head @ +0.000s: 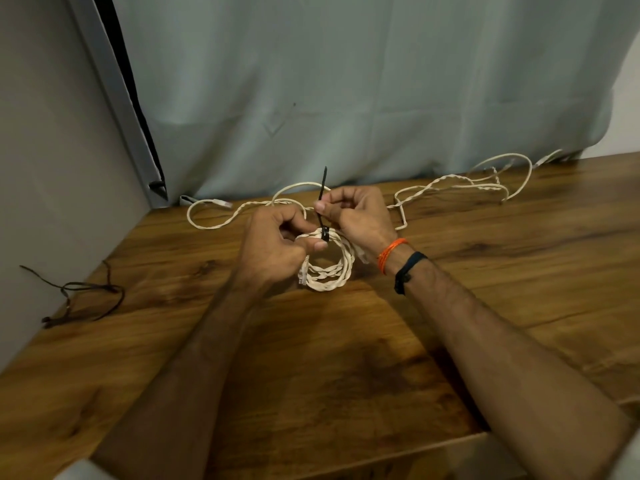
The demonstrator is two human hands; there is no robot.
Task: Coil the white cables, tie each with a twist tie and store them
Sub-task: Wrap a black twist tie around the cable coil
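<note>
A coiled white cable hangs between my hands just above the wooden table. My left hand grips the coil at its top, thumb over the strands. A black tie is wrapped round the coil there, its head against the strands and its tail pointing up. My right hand pinches that tail between thumb and forefinger. A loose white cable lies behind my left hand. Another loose white cable sprawls at the back right.
Several black ties lie in a tangle near the table's left edge by the wall. A grey-green curtain hangs along the table's back edge. The table's front edge is close below my forearms.
</note>
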